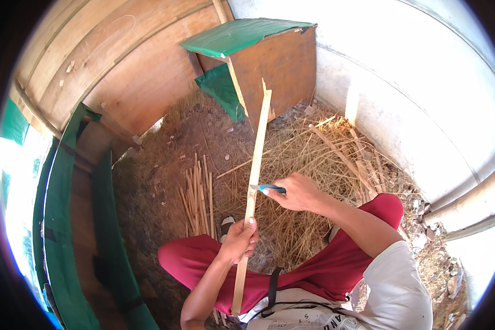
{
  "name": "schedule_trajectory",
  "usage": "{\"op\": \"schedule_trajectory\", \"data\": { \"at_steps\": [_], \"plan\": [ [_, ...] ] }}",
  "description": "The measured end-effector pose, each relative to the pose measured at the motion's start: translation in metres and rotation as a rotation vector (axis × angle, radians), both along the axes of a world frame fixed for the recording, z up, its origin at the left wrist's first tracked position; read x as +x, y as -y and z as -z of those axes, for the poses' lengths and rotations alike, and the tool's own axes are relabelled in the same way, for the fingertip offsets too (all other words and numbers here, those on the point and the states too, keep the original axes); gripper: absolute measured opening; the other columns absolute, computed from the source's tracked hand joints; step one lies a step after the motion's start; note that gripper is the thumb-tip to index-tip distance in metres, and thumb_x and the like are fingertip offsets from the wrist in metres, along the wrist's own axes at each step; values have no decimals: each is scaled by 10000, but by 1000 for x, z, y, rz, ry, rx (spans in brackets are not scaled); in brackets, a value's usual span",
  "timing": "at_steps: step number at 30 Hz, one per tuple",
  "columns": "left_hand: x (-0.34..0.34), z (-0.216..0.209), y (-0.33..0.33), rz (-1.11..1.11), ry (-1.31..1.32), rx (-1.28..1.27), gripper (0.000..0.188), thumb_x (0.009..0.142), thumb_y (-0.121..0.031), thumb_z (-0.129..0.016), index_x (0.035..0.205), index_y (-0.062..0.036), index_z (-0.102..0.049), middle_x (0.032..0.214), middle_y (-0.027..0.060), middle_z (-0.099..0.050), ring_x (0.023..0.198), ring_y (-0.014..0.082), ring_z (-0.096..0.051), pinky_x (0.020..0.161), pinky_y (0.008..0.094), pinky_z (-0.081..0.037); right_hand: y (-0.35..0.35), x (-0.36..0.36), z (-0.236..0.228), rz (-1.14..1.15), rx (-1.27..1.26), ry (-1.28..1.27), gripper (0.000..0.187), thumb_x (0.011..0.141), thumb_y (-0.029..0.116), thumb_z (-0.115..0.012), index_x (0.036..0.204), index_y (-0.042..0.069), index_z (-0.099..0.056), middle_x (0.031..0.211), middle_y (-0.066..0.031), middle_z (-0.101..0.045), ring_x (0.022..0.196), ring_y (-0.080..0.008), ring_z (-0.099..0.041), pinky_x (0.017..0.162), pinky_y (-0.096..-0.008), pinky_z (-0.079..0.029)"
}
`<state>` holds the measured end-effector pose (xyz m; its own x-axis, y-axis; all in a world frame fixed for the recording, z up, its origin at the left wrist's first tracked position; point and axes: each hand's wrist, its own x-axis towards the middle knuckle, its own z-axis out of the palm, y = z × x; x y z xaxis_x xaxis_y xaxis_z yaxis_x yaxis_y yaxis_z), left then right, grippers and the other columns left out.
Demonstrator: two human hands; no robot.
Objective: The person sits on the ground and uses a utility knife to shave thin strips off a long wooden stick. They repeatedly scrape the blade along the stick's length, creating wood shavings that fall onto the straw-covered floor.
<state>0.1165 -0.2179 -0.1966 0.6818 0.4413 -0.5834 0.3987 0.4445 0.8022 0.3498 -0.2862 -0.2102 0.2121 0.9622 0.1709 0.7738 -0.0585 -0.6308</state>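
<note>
My left hand (pixel 240 240) is closed around the lower part of a long, flat bamboo strip (pixel 258 144). The strip stands slanted in front of me, its lower end over my lap and its split upper end near the wooden cabinet. In my right hand (pixel 296 192) is a utility knife (pixel 272 188) with a blue handle. Its blade touches the strip a little above my left hand. Between my knees and the cabinet, a bundle of thin bamboo sticks (pixel 197 193) lies on the ground to the left of the strip.
A brown cabinet (pixel 283 69) with a green cover stands ahead. Straw-like shavings (pixel 297 220) cover the ground at right, with loose wooden pieces (pixel 341 154) among them. Green-covered shelving (pixel 60 220) runs along the left. A white wall (pixel 401 77) curves along the right.
</note>
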Motion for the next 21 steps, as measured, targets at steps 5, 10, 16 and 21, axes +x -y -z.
{"op": "schedule_trajectory", "data": {
  "at_steps": [5,10,16,21],
  "plan": [
    [-1,4,-4,-35,10,-59,398,1015,-493,-449,876,-120,-439,615,-27,-364,424,53,-291,352,224,-239,-2,-5,14,-23,26,28,553,949,540,-535,761,59,-732,499,-136,-584,463,-324,-605,474,-434,-494],
    [-13,6,-11,-11,38,-125,396,1013,-491,-456,875,-121,-429,615,-28,-364,424,53,-296,351,220,-225,-9,-13,17,-27,39,108,538,944,549,-536,783,82,-747,502,-123,-594,453,-291,-610,447,-409,-481],
    [-28,14,-12,6,16,-91,385,967,-467,-577,867,-129,-422,592,-50,-364,419,39,-317,349,207,-231,-22,-15,39,-20,94,232,563,978,570,-461,870,107,-761,442,-55,-520,368,-187,-493,374,-323,-404],
    [-44,7,9,37,-59,-174,360,937,-385,-667,887,-129,-419,585,-68,-345,424,30,-321,347,203,-239,-42,21,51,88,-132,242,593,999,586,-395,940,133,-773,478,-14,-496,423,-119,-463,368,-272,-381]
  ]
}}
